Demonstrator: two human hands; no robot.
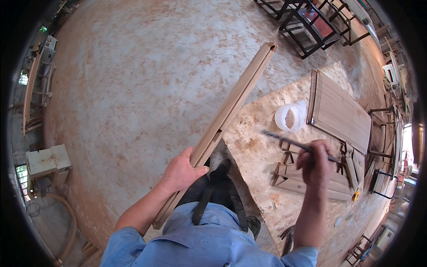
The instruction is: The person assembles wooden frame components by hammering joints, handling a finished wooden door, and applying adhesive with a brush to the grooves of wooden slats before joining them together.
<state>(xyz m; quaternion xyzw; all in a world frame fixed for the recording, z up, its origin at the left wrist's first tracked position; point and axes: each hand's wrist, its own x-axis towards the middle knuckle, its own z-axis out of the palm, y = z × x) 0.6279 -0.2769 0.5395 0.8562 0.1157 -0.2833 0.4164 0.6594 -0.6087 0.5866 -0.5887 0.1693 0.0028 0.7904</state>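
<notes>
Head view shows, at the left edge, a pale machine box (48, 161), then the left hand (181, 172), closed around a long wooden bar (235, 100) which slants to the upper middle. Right of centre is a white tub (281, 118); next, the right hand (317, 161), closed on a thin dark stick (287, 139), partly hides loose wooden pieces (339, 180) below a flat panel (341, 111).

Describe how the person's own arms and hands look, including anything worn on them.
The left hand and right hand are ungloved. Blue sleeves leave both forearms bare; no watch or bracelet shows.
</notes>
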